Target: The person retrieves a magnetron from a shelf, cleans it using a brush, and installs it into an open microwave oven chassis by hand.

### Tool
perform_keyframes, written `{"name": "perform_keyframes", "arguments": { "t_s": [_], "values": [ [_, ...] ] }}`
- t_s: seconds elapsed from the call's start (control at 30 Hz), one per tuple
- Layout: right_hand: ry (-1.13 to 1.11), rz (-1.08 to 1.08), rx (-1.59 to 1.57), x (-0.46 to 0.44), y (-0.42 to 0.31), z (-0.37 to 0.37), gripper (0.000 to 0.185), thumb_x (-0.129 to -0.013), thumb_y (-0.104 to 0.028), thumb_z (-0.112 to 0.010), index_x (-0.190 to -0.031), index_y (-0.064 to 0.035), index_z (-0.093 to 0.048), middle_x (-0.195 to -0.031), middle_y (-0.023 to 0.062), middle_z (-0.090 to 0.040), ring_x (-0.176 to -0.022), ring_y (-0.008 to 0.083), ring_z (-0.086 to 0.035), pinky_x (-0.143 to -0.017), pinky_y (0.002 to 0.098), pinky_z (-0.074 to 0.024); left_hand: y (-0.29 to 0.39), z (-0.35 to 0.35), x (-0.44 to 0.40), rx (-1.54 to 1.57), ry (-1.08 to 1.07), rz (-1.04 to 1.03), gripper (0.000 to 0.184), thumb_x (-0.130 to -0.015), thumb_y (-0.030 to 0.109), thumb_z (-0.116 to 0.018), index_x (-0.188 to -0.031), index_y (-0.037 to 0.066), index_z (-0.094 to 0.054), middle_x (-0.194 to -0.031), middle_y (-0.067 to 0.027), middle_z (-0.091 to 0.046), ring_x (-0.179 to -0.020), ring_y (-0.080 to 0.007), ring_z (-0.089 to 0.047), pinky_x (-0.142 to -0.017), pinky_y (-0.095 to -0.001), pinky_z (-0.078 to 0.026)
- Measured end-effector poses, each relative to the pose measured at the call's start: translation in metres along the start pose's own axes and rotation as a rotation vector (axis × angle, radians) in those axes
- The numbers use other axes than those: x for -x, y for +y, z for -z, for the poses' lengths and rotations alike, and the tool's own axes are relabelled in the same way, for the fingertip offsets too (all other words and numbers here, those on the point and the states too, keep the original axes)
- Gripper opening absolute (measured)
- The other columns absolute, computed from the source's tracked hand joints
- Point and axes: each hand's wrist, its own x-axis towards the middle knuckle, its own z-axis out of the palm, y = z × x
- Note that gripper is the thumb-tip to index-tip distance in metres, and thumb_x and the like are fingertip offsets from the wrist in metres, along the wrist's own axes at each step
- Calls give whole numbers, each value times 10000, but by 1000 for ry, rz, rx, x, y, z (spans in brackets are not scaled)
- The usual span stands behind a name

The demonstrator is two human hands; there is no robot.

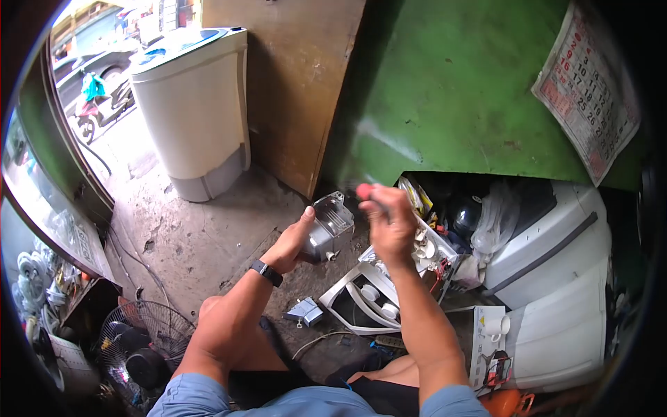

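My left hand (pixel 290 244), with a black watch on its wrist, grips a grey see-through plastic housing (pixel 325 233) and tilts it up above the floor. Close to the right of it, my right hand (pixel 390 221) is closed around a tool with a red end (pixel 364 191). Motion blur hides the tool's exact kind, and it appears apart from the housing. Below the hands lies a white control panel (pixel 332 297) with two round knobs. A small grey-blue part (pixel 303 312) rests on the floor to the panel's left.
A twin-tub washing machine (pixel 191 118) stands by the doorway at upper left. At lower left is a caged fan (pixel 146 347). A white crate (pixel 445 267) of loose parts, large white casings (pixel 556 257) and a printed box (pixel 490 320) crowd the right. A calendar (pixel 590 90) hangs above.
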Motion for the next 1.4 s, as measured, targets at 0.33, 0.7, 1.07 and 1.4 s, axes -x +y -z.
{"name": "perform_keyframes", "arguments": {
  "t_s": [0.33,0.7,1.07,1.4],
  "values": [
    [-543,121,143,4,1,8,159,-912,-142,-778,-995,-74,-661,-972,85,-700,-881,331,-696,-771,439,-532,-29,-8,-9,-178,36,-102,824,-1016,771,-422,-1318,32,-627,-986,-92,-697,-727,-182,-708,-543,-340,-591],
    [-431,136,141,21,-2,7,181,-868,-129,-813,-988,-93,-683,-948,85,-690,-860,299,-702,-738,425,-550,-26,-13,-11,-359,54,-146,754,-1052,714,-436,-1304,34,-643,-982,-24,-666,-850,-109,-624,-653,-307,-539],
    [-308,78,2,15,5,20,224,-895,-64,-801,-1082,-39,-682,-1038,129,-704,-929,284,-712,-818,377,-585,-14,-10,-1,-53,-111,-2,780,-1045,687,-485,-1421,14,-605,-1163,-108,-706,-944,-171,-654,-753,-298,-532],
    [-849,-223,152,-1,2,40,195,-884,-96,-796,-1032,-43,-679,-954,117,-690,-879,289,-729,-704,375,-556,-43,-8,-18,-457,64,-201,654,-1066,598,-534,-1455,73,-559,-1123,-30,-662,-925,-117,-631,-673,-298,-548]
  ]
}}
